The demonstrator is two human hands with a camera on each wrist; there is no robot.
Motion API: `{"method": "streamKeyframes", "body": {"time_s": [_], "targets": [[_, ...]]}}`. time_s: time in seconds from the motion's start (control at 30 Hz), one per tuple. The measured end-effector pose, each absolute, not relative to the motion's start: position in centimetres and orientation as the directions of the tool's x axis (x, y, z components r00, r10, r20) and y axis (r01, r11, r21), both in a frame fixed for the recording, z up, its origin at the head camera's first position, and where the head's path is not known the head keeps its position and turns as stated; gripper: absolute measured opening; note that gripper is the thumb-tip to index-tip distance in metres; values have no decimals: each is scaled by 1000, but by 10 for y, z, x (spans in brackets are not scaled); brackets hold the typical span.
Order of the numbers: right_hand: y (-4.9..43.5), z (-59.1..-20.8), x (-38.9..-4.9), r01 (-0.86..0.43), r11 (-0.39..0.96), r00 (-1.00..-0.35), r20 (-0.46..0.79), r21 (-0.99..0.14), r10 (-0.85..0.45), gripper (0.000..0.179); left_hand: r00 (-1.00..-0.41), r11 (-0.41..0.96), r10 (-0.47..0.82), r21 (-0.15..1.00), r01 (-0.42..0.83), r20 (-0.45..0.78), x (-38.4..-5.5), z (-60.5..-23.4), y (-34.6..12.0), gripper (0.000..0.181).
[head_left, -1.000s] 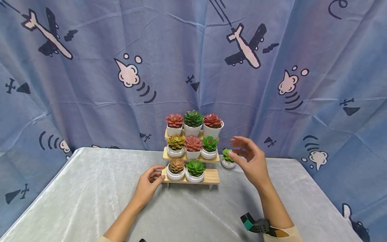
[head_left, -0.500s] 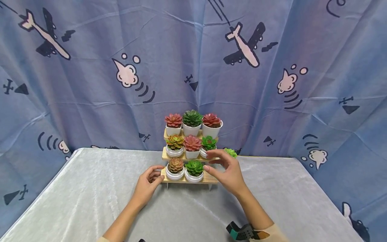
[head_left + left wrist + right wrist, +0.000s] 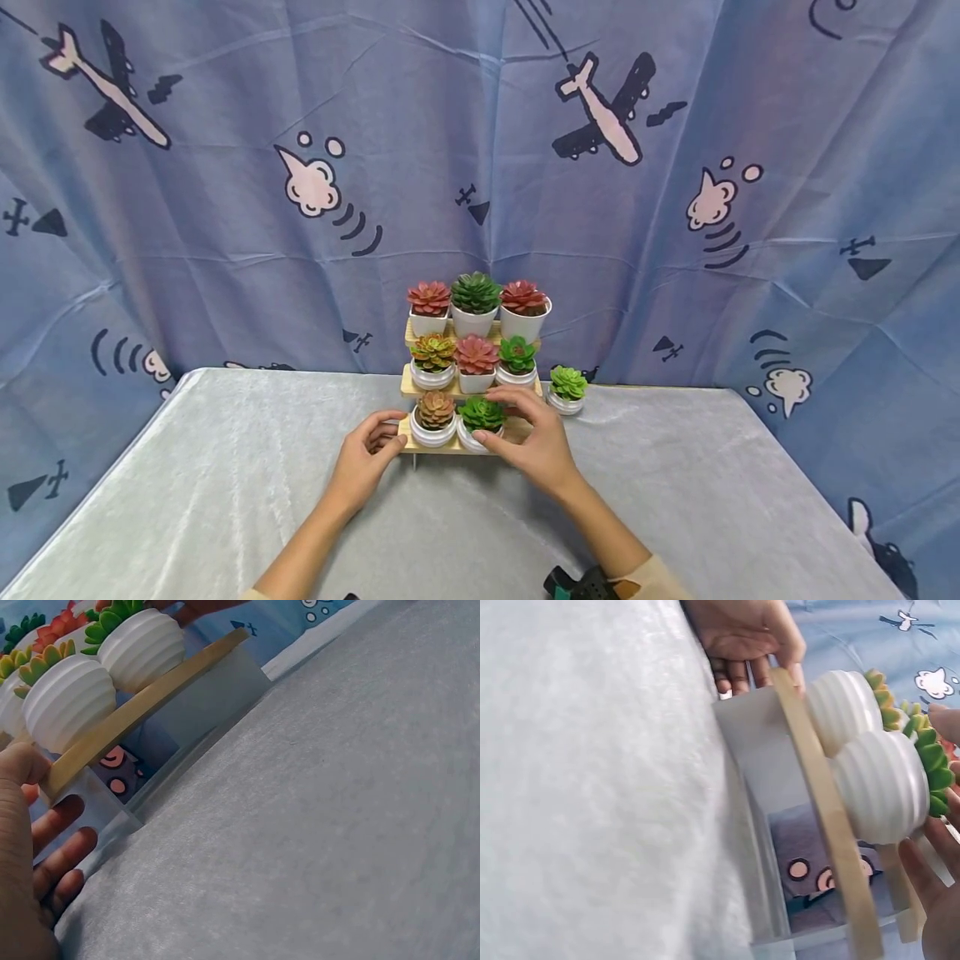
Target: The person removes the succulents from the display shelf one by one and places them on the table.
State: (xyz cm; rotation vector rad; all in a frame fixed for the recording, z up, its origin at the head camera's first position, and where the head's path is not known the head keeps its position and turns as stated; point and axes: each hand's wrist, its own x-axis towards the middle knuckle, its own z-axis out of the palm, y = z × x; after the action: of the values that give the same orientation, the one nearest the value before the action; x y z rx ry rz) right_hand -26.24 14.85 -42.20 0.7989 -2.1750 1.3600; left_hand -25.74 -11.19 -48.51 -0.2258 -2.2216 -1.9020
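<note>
A three-tier wooden stand (image 3: 446, 451) carries small potted succulents. My left hand (image 3: 363, 457) pinches the left end of its lowest board, thumb on top and the other fingers curled below, as the left wrist view shows. Around the green succulent (image 3: 480, 412) in a ribbed white pot (image 3: 881, 787) on that board, my right hand (image 3: 538, 446) has its thumb at the front and fingers behind, holding the pot. To its left on the same board sits an orange-brown succulent (image 3: 435, 410) in a matching pot.
Higher up stand a pink succulent (image 3: 476, 355), a yellow-orange one (image 3: 432, 353) and several others. A light-green potted succulent (image 3: 567, 384) stands on the grey cloth-covered table (image 3: 675, 483), right of the stand. Behind hangs a blue curtain (image 3: 420, 167) with airplane prints.
My right hand has moved left from beside the loose light-green succulent to the green one on the lowest board. My left hand has stayed at the board's end.
</note>
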Motion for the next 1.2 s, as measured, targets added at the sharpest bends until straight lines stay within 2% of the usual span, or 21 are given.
{"method": "streamKeyframes", "body": {"time_s": [0.2, 0.3, 0.7, 1.2], "targets": [[144, -428, -261, -671, 406, -735, 628, -620, -255, 47, -965, 155, -19, 954, 257, 263, -257, -484, -112, 30], [142, -431, -261, -687, 424, -717, 646, -590, -262, 48, -965, 159, -15, 953, 257, 263, -256, -483, -111, 30], [144, -434, -262, -697, 422, -706, 660, -580, -257, 48, -966, 157, -19, 955, 251, 257, -256, -484, -110, 30], [158, -394, -254, -725, 386, -679, 686, -570, -262, 48, -967, 165, -17, 954, 248, 254, -256, -483, -112, 30]]}}
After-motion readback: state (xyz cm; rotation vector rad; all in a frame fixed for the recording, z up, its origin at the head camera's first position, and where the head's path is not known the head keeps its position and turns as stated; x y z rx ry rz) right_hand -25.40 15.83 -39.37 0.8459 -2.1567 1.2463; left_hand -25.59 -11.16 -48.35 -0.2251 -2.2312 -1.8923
